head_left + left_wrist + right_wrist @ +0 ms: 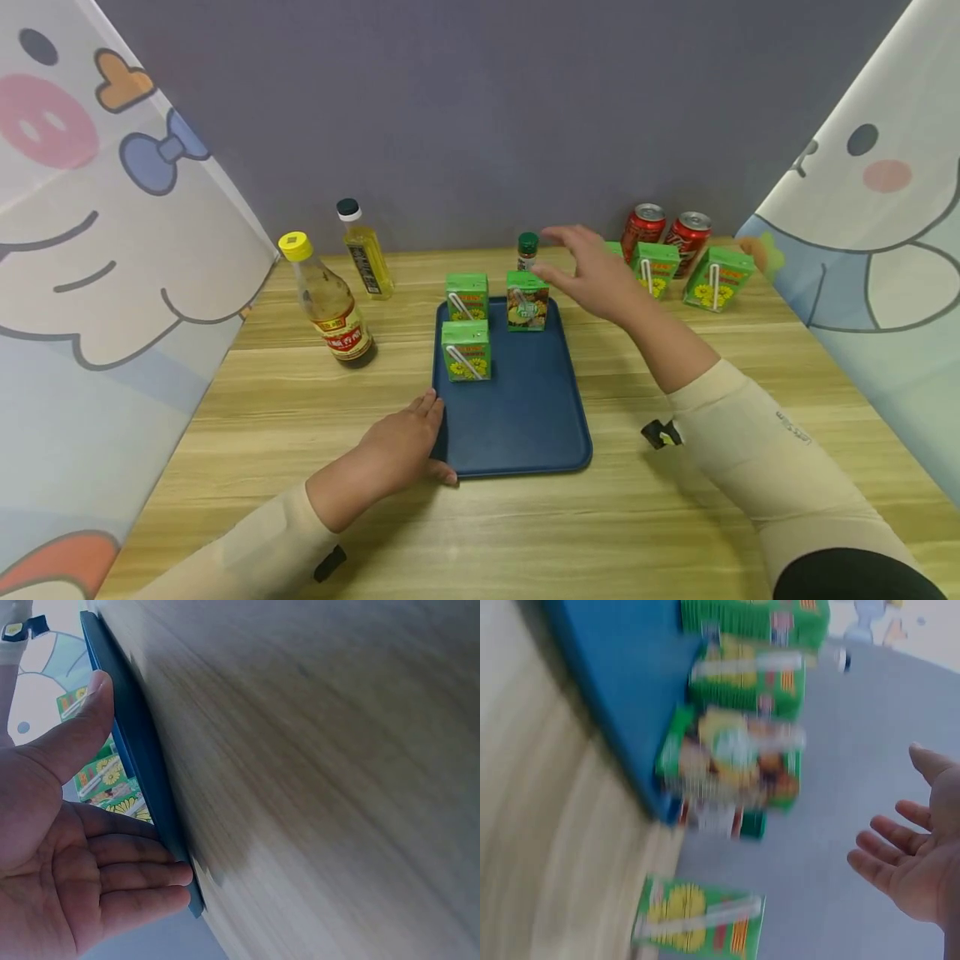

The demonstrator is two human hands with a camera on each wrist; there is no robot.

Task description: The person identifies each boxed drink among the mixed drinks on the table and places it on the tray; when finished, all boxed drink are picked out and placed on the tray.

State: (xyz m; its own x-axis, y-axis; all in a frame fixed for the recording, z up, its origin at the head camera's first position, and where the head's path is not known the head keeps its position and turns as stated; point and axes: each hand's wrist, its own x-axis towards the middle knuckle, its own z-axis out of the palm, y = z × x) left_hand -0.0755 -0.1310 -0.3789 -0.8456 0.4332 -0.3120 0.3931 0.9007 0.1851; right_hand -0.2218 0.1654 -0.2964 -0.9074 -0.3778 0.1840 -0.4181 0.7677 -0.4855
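A dark blue tray (525, 417) lies on the table with three green drink cartons on it. Two of them, the near carton (467, 354) and the far carton (467, 298), stand along its left side. A carton with a brown fruit picture (527, 304) stands at the back right corner. My left hand (397, 446) touches the tray's left edge near the front corner, and its fingers (142, 877) lie straight against the rim. Holding nothing, my right hand (592, 271) is raised with spread fingers, just right of that back carton.
Behind the tray stands a green-capped small bottle (528, 248). Further right are more green cartons, such as a carton (717, 281) in front of two red cans (688, 237). At left stand a yellow-capped sauce bottle (333, 312) and an oil bottle (367, 258). A grey wall (465, 125) closes the back.
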